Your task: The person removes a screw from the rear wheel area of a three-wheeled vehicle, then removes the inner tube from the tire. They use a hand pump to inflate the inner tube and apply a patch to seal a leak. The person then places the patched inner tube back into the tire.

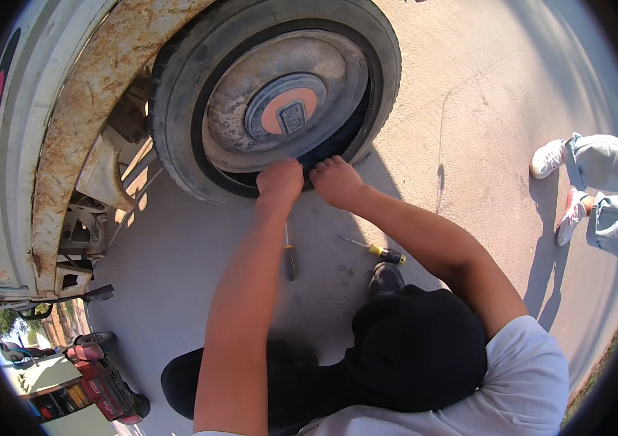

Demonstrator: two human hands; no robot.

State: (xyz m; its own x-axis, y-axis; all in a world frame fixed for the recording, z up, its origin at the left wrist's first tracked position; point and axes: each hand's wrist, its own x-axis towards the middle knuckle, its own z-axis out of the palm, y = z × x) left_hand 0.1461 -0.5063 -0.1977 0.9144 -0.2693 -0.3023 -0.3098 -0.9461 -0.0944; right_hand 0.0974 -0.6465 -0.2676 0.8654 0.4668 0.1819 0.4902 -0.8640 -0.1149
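A large dusty tyre (178, 138) stands upright in front of me, with a worn, rusty wheel rim (225, 116) inside it. The rim's hub has an orange-pink disc (309, 102) and a dark raised centre piece. Between rim and tyre shows a dark gap, widest at the lower right. My left hand (280, 179) is closed in a fist at the tyre's lower inner edge. Beside it, a short space away, my right hand (336, 180) has its fingers curled over that same edge. My fingertips are partly hidden in the gap.
On the ground below my hands lie a thin screwdriver (289, 258) and a yellow-and-black screwdriver (385, 253). A rusty white vehicle body (69, 123) rises at left. Another person's legs (603, 163) stand at right. A red machine (109, 381) sits at lower left.
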